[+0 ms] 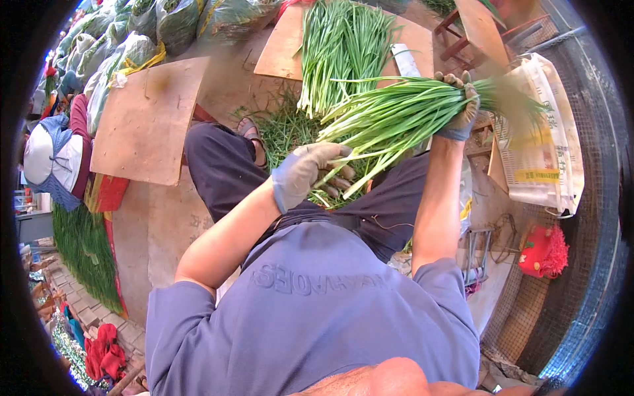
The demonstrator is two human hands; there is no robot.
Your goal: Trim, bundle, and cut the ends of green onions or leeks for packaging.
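My right hand, in a grey-and-tan work glove, is wrapped round a large bunch of garlic chives. The pale stalk ends point left and the green leaf tips stick out to the right. At the stalk ends is my left hand, gloved the same way, its fingers curled round a few pale stalks on the lower side of the bunch. Just beyond, a pile of garlic chives lies on a wooden board. Loose green trimmings cover the ground between my legs.
Another wooden board stands at the left, with filled plastic bags behind it. A person is at the far left, above a stretch of long green leaves. A white woven sack hangs at the right beside dark netting.
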